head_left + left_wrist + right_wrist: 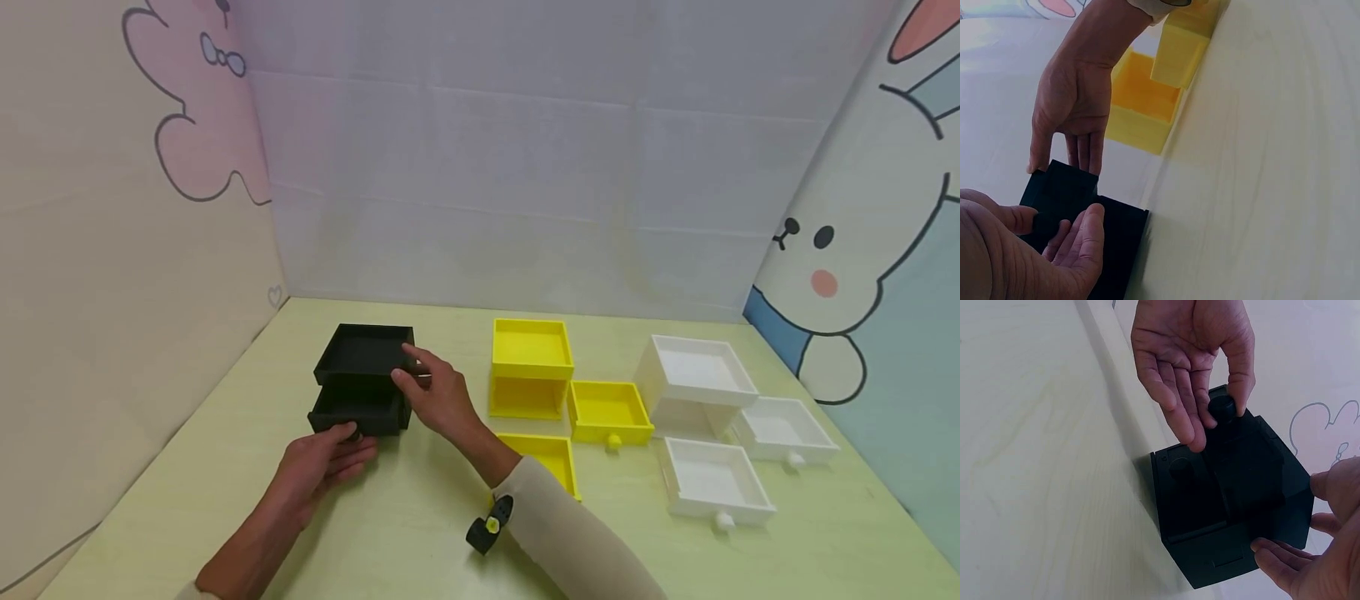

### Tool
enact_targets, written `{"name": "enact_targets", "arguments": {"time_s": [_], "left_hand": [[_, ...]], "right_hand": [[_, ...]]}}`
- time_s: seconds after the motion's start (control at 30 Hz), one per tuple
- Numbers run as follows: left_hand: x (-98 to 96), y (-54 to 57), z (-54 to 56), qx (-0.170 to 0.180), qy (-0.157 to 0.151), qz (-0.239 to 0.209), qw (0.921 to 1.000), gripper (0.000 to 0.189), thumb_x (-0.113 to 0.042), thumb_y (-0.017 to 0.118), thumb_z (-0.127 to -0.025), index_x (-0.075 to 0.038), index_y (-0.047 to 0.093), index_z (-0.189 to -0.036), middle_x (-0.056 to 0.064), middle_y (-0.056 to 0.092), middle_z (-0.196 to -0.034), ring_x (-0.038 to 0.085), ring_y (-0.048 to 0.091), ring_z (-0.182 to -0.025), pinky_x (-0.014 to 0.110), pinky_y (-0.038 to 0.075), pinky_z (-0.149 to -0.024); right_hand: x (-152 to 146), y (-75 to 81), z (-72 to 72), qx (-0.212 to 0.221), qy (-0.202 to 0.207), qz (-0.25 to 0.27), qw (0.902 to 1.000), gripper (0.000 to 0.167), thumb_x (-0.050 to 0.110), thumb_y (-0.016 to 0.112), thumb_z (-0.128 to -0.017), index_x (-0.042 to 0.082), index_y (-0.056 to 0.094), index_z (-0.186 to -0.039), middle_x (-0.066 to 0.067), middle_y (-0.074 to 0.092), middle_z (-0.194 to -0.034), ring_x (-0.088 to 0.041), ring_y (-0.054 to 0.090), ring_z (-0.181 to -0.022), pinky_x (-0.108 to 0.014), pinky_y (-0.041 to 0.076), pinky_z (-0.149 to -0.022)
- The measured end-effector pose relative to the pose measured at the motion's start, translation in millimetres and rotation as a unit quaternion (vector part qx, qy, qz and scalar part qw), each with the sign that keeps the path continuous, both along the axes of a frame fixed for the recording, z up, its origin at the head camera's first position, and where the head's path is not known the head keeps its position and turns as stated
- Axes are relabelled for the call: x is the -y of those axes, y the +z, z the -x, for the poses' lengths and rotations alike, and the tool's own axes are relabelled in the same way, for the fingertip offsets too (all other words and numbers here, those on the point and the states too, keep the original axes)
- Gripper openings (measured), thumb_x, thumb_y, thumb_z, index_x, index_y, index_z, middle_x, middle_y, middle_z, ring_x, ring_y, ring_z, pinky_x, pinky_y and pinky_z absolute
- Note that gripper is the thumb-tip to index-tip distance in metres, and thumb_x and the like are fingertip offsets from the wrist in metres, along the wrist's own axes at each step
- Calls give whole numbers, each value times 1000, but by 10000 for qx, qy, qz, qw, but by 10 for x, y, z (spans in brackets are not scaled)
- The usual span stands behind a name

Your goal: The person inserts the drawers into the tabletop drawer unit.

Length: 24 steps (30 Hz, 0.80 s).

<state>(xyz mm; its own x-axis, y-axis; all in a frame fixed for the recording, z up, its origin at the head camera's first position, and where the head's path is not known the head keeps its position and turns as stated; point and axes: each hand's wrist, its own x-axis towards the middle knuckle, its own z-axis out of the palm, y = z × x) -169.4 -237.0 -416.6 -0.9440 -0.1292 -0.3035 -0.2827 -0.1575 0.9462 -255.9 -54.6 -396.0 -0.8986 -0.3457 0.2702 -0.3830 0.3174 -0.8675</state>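
Note:
A black two-drawer cabinet [367,350] stands at the left of the table, with a shallow tray-like top. One of its drawers [360,410] is pulled part way out at the front. My left hand [318,467] pinches the round black knob [1221,409] of this drawer between thumb and fingers, palm turned up. A second drawer front with a knob [1180,469] sits flush in the cabinet, nearer the table. From the right, my right hand [442,400] holds the cabinet by its upper rim and side wall. Part of the drawer is hidden behind the left hand.
Right of the black cabinet stands a yellow cabinet [528,371] with two yellow drawers [609,408] lying out beside and before it. Farther right is a white cabinet [693,371] with two white drawers [716,475]. Cloth-covered walls [450,192] enclose the table.

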Motion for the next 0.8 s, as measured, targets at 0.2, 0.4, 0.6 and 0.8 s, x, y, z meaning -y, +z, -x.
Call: {"name": "enact_targets", "arguments": {"time_s": [0.2,0.4,0.6,0.8], "left_hand": [[-2,42,35,-24,-4,57,10000,44,-25,54,-103,12,49,-128,17,72,-108,20,73,-93,27,57,-80],[11,41,82,-79,-38,30,10000,44,-25,53,-103,11,49,-128,16,73,-107,19,73,-93,26,57,-79],[20,27,144,-130,-88,51,9999,45,-25,53,-103,12,50,-128,14,74,-105,18,73,-92,27,57,-80],[28,19,205,-147,-60,52,9999,44,-24,53,-103,12,51,-127,14,74,-104,17,73,-91,27,57,-80]], "right_hand": [[5,14,0,41,8,-52,10000,49,33,59,-101,18,50,-147,-13,64,-128,-26,67,-110,-33,57,-83],[2,10,13,34,-3,-28,10000,49,33,59,-101,19,50,-147,-13,65,-127,-26,68,-110,-33,58,-83],[-13,3,10,50,5,18,10000,48,32,60,-101,18,51,-146,-14,65,-126,-26,68,-109,-33,58,-82],[-13,0,16,66,16,75,9999,48,32,60,-101,18,52,-146,-14,65,-126,-27,68,-109,-34,58,-83]]}}
